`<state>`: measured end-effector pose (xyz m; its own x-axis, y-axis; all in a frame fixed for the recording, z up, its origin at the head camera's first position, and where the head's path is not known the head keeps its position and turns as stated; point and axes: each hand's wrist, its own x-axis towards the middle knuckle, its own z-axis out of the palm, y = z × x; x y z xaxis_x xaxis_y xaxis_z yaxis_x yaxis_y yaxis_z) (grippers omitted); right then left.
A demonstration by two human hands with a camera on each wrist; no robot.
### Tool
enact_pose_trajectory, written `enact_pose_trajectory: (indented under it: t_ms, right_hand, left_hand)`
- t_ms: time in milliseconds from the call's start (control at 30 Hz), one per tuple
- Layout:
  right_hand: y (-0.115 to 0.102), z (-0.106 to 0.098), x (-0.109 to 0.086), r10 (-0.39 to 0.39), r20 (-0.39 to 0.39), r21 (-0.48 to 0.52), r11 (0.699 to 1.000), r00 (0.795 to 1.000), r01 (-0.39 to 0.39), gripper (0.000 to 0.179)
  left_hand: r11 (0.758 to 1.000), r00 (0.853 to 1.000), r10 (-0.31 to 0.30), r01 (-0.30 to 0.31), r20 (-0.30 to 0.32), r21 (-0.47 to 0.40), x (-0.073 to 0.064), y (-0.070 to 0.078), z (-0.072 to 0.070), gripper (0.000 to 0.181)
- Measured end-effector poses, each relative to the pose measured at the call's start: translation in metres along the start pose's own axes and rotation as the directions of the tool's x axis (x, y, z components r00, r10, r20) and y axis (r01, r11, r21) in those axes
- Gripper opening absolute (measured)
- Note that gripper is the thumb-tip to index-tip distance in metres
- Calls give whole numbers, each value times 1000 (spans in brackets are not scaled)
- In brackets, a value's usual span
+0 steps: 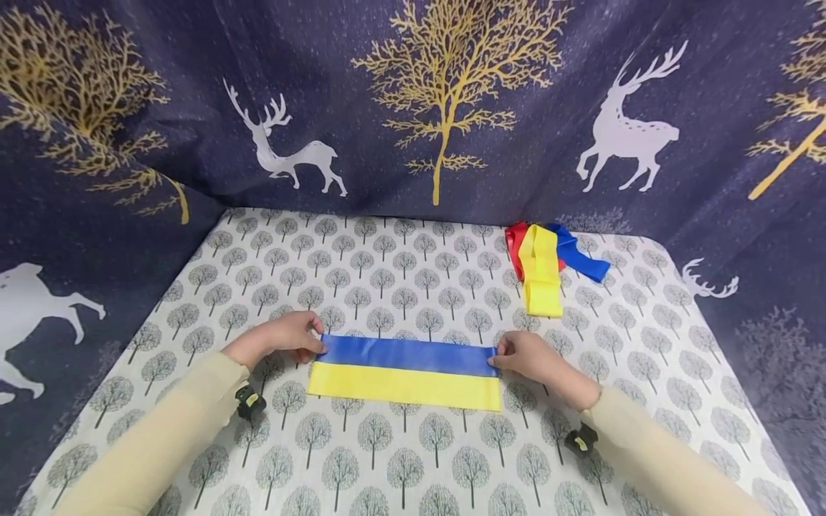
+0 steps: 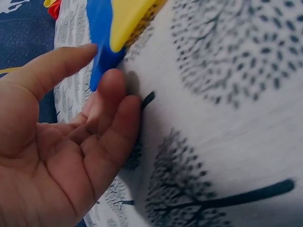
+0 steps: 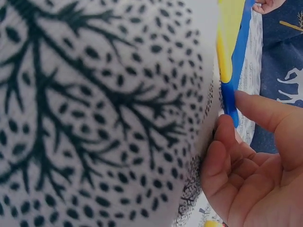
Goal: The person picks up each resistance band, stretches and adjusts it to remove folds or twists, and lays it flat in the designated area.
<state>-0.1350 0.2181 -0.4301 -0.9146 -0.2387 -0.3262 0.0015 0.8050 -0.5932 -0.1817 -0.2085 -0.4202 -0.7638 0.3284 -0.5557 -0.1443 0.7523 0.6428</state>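
Observation:
A blue ribbon (image 1: 406, 354) lies stretched flat from left to right, its lower edge along a yellow ribbon (image 1: 406, 388). My left hand (image 1: 290, 335) pinches the blue ribbon's left end between thumb and fingers. At the opposite end, my right hand (image 1: 532, 357) pinches the blue strip near its corner. In the left wrist view the thumb (image 2: 61, 66) is at the blue edge, beside the yellow end. The right wrist view has the thumb (image 3: 265, 111) and index fingertip at the blue end. Neither hand holds the yellow ribbon.
Toward the back right lies a loose pile with a red ribbon (image 1: 514, 244), a folded yellow ribbon (image 1: 543, 269) and a blue ribbon (image 1: 581, 259). A tree-patterned cloth (image 1: 361, 459) covers the table. Behind it hangs a dark curtain (image 1: 387, 179) with deer and trees.

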Motion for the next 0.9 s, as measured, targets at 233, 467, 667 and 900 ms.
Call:
enact_pose_trajectory:
  t_ms: [233, 467, 667, 900]
  right_hand:
    - [3, -4, 0, -18, 40, 12, 1000, 999, 18, 24]
    - [5, -8, 3, -30, 43, 21, 999, 999, 29, 22]
    - [5, -11, 4, -19, 8, 16, 1000, 1000, 19, 25]
    - [3, -16, 4, -26, -25, -3, 1000, 999, 26, 23]
  left_hand:
    - [994, 998, 49, -47, -25, 94, 1, 5, -12, 24]
    - [988, 994, 106, -101, -33, 116, 6, 14, -17, 26]
    - [984, 990, 140, -136, -22, 117, 15, 19, -16, 25]
    - [984, 987, 160, -158, -15, 77, 23, 25, -17, 23]
